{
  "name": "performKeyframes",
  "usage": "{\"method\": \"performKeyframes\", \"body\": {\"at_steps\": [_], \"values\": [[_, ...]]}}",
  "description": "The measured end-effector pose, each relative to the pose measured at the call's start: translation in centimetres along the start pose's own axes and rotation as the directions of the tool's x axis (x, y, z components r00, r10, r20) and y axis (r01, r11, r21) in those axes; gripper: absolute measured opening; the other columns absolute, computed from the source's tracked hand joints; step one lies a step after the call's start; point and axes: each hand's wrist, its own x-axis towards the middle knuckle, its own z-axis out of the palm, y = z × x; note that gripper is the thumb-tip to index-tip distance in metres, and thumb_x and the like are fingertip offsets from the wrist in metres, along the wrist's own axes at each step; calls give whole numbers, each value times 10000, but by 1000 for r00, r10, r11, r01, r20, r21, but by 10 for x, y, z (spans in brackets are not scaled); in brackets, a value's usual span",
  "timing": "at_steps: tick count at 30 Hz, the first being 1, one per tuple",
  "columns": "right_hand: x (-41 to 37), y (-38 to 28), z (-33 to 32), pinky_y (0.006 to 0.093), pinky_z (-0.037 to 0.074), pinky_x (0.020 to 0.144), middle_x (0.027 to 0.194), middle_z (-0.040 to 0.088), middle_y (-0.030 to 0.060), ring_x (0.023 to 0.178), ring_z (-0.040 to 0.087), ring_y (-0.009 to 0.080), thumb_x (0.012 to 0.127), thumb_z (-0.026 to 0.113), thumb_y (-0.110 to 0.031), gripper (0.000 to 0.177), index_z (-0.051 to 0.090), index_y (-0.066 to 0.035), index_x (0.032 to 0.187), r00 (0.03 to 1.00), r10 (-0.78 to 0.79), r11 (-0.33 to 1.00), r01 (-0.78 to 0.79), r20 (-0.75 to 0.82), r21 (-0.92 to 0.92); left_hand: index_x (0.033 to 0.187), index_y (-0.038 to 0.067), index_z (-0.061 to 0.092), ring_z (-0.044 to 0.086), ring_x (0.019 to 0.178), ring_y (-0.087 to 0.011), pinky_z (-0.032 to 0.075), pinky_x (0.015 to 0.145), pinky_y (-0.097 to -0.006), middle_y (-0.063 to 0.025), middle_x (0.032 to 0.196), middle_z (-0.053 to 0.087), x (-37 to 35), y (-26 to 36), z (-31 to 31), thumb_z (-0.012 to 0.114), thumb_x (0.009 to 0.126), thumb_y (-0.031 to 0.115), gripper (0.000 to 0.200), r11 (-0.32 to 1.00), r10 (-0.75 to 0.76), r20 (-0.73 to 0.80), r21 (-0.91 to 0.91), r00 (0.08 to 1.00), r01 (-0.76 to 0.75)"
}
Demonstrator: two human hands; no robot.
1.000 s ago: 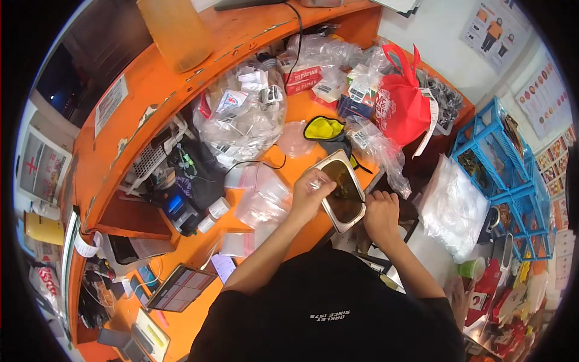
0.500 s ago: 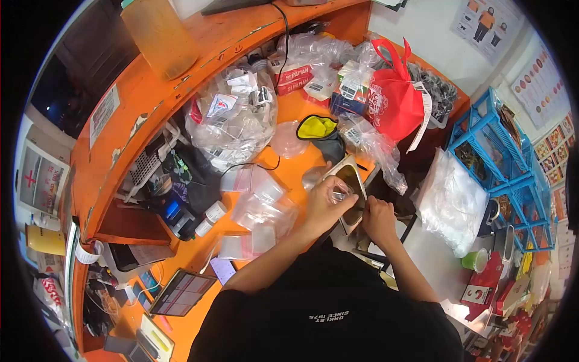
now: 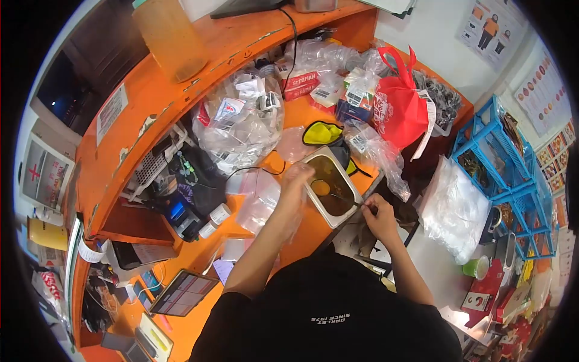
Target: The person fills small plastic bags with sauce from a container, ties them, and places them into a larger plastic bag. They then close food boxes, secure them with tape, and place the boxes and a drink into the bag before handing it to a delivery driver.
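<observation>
A metal container (image 3: 327, 218) of dark brown liquid stands near the orange table's edge, tilted in view. A round ladle bowl (image 3: 321, 188) sits in the liquid, its thin handle running right to my right hand (image 3: 380, 218), which is closed around its end. My left hand (image 3: 295, 184) is closed beside the container's left rim. Thin clear plastic, apparently a bag (image 3: 295, 224), hangs below its fingers, which partly hide it. A black and yellow pouch (image 3: 322, 133) lies just behind the container.
Clear bags (image 3: 259, 208) lie left on the orange table, near white bottles (image 3: 219, 213) and a tablet (image 3: 184, 292). Behind are a large plastic bag (image 3: 235, 127) and a red bag (image 3: 398, 108). Blue racks (image 3: 494, 151) and a plastic stack (image 3: 455, 205) stand right.
The container now shows wide and open, its liquid and the ladle bowl visible. My left hand has moved left to its rim; my right hand stays on the right, slightly lower.
</observation>
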Motion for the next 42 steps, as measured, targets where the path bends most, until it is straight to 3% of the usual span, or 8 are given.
{"method": "performKeyframes", "body": {"at_steps": [4, 14, 16, 19, 23, 33, 37, 42], "values": [[7, -16, 4, 325, 446, 565, 645, 568, 119, 580, 563, 209, 791, 641, -47, 122, 536, 9, 818, 999, -39, 999, 40, -27, 14, 831, 92, 590, 528, 875, -147, 404, 824, -319, 7, 843, 558, 6, 23, -24, 620, 808, 200, 114, 955, -232, -132, -217, 964, 200], [15, -18, 11, 303, 461, 582, 655, 564, 108, 601, 558, 180, 790, 647, -40, 120, 542, 13, 815, 1000, -16, 1000, 17, 15, -23, 863, 90, 574, 495, 957, -177, 351, 904, -330, -2, 896, 542, 12, 4, -57, 602, 827, 252, 168, 978, -182, -101, -121, 978, 170], [15, -18, 13, 302, 463, 576, 673, 571, 106, 608, 559, 176, 781, 661, -38, 132, 543, 10, 818, 998, -68, 998, 68, -4, 4, 920, 70, 576, 466, 1031, -152, 360, 925, -351, -11, 927, 541, 12, 2, -61, 604, 841, 180, 138, 975, 175, -93, 157, 980, -159], [14, -24, 12, 300, 466, 575, 692, 582, 102, 623, 567, 174, 776, 673, -39, 144, 543, 8, 816, 998, -67, 998, 67, -21, 7, 999, 58, 528, 437, 1047, -152, 356, 924, -328, -28, 969, 503, -10, 25, -48, 631, 833, 140, 211, 938, 305, -285, 256, 909, -235], [18, -38, 4, 291, 458, 568, 692, 576, 88, 637, 564, 158, 782, 673, -32, 144, 538, 9, 812, 999, -39, 999, 40, -17, 25, 1140, 70, 383, 412, 1039, -151, 350, 915, -300, -52, 1066, 397, -25, 34, -50, 705, 767, 82, 493, 886, 379, -218, 365, 899, -284], [16, -45, -1, 269, 443, 586, 723, 575, 84, 673, 552, 136, 813, 641, -19, 120, 532, 6, 857, 1000, 12, 995, -10, -20, 98, 1082, 56, 392, 394, 929, -133, 356, 852, -276, -43, 985, 375, -41, 40, -38, 704, 722, 41, 476, 801, 410, -52, 498, 911, -332], [7, -15, 6, 280, 459, 593, 739, 609, 111, 675, 578, 165, 797, 651, -30, 114, 557, 4, 851, 996, -94, 995, 93, -11, -23, 1054, 53, 421, 398, 911, -144, 358, 846, -286, -46, 969, 374, -40, 39, -37, 715, 714, 57, 450, 791, 398, -85, 535, 913, -295], [10, -49, -13, 275, 463, 584, 738, 616, 94, 682, 592, 148, 805, 647, -26, 98, 570, 5, 858, 1000, -4, 1000, 4, -8, -12, 1075, 64, 452, 403, 1178, -287, 318, 1012, -386, -161, 1233, 408, -34, 33, -29, 742, 682, 78, 488, 658, 493, 29, 641, 869, -395]]}}
